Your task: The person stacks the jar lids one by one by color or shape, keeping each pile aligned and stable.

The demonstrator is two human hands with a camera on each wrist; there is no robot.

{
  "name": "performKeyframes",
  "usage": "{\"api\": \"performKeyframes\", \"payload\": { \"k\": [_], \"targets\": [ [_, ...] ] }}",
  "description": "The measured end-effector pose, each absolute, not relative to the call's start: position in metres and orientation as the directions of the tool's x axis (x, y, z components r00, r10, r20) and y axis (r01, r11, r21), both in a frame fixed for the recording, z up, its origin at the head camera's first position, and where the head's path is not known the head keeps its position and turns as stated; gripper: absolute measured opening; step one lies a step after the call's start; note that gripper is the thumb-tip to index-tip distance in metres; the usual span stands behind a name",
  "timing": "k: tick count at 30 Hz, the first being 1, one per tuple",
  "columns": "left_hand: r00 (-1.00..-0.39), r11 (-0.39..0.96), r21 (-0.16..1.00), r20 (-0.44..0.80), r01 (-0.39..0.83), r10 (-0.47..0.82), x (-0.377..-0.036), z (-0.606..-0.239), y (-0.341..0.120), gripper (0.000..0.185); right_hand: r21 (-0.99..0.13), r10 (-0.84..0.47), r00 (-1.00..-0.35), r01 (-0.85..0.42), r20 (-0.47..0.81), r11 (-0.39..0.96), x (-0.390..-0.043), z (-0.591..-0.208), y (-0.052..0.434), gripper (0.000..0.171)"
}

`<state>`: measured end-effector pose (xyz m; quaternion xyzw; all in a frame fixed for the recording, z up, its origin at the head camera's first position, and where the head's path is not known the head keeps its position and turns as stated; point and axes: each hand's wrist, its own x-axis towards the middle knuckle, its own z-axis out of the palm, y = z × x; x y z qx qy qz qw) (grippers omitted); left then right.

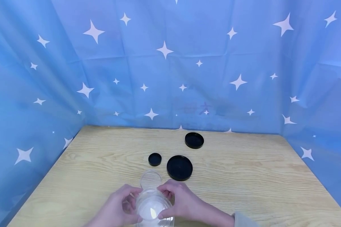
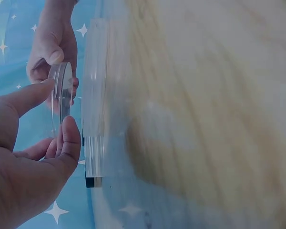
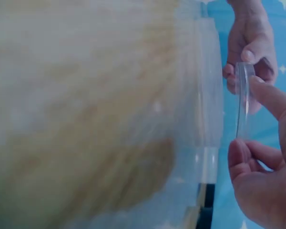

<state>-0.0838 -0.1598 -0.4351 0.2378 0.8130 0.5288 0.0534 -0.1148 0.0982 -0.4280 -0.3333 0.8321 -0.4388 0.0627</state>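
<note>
Between my two hands is a clear round dish (image 1: pixel 151 201), gripped at its rim from opposite sides. My left hand (image 1: pixel 120 205) holds its left edge with thumb and fingers, and my right hand (image 1: pixel 183 200) pinches its right edge. In the left wrist view the held dish (image 2: pixel 62 90) appears edge-on, raised off the table. Below it lies a larger clear dish (image 1: pixel 170 222), partly covered by the held one and my right hand. A smaller clear dish (image 1: pixel 151 179) sits just beyond my fingertips.
Three shallow black round lids lie farther back: a small lid (image 1: pixel 155 159), a large lid (image 1: pixel 179 168) and a medium lid (image 1: pixel 194 140). The wooden table (image 1: pixel 258 176) meets a blue star-patterned curtain (image 1: pixel 204 72) at its back and sides.
</note>
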Motion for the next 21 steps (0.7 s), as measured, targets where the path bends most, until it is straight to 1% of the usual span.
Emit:
{"api": "performKeyframes", "payload": {
  "k": [2, 5, 7, 10, 17, 21],
  "targets": [
    [-0.877, 0.328, 0.888, 0.150, 0.323, 0.455, -0.082, -0.436, -0.160, 0.064, -0.766, -0.622, -0.758, -0.515, 0.197, 0.385, -0.113, -0.430, 0.099, 0.057],
    [-0.873, 0.307, 0.910, 0.105, 0.277, 0.476, -0.080, -0.435, -0.161, 0.064, -0.759, -0.637, -0.745, -0.527, 0.197, 0.382, -0.110, -0.432, 0.100, 0.056],
    [-0.868, 0.281, 0.931, 0.068, 0.232, 0.491, -0.080, -0.434, -0.161, 0.065, -0.757, -0.642, -0.743, -0.525, 0.186, 0.388, -0.109, -0.432, 0.101, 0.056],
    [-0.858, 0.264, 0.942, 0.045, 0.207, 0.512, -0.080, -0.433, -0.162, 0.063, -0.752, -0.645, -0.747, -0.516, 0.161, 0.410, -0.106, -0.431, 0.102, 0.057],
    [-0.851, 0.371, 0.889, 0.038, 0.268, 0.523, -0.081, -0.435, -0.162, 0.060, -0.745, -0.653, -0.746, -0.506, 0.126, 0.435, -0.103, -0.431, 0.104, 0.058],
    [-0.850, 0.386, 0.880, 0.038, 0.279, 0.526, -0.082, -0.435, -0.161, 0.061, -0.739, -0.656, -0.745, -0.509, 0.121, 0.441, -0.102, -0.431, 0.103, 0.059]
  ]
}}
